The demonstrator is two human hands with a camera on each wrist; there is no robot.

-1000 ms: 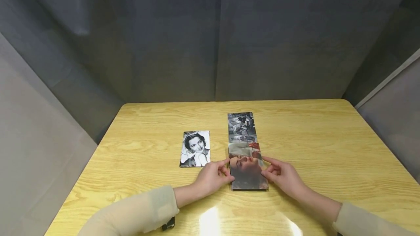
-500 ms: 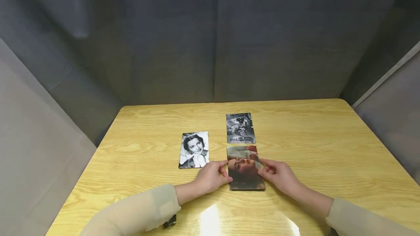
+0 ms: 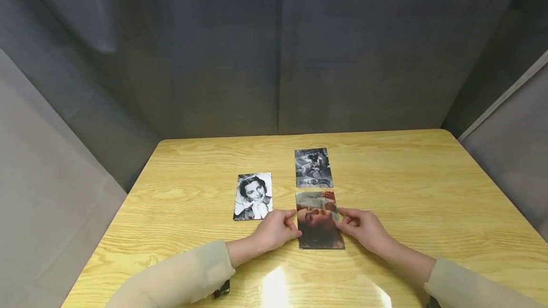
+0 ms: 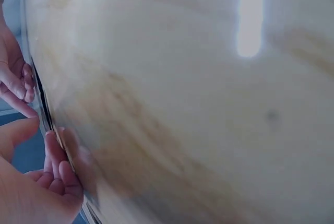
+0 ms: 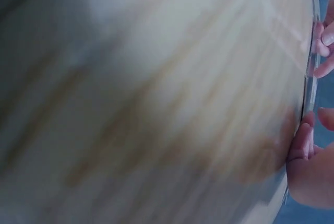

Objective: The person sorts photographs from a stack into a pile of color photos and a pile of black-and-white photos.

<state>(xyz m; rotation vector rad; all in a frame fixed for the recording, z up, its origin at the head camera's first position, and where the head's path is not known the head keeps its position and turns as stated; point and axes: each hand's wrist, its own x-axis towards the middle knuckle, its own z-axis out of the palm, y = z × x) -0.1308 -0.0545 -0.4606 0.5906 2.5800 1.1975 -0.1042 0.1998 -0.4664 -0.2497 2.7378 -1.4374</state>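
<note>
A color photo card (image 3: 318, 222) lies near the front middle of the table, a woman's picture printed on it. My left hand (image 3: 275, 230) holds its left edge with thumb and forefinger apart along that side. At the opposite edge, my right hand (image 3: 366, 230) does the same. Just behind is a black-and-white photo card (image 3: 314, 168), a narrow gap separating the two. Another black-and-white photo card (image 3: 253, 196), a portrait, lies left of them, close to my left hand's knuckles. Both wrist views show fingers at a thin card edge, seen almost edge-on.
The light wooden table (image 3: 192, 170) has rounded far corners. A dark grey curtain (image 3: 222, 61) stands along its back edge, with pale panels (image 3: 47, 194) at the sides. A small black object (image 3: 221, 290) shows under the left sleeve.
The color card has moved slightly toward me, so a gap now shows between it and the black-and-white card behind. Both hands stay at its edges.
</note>
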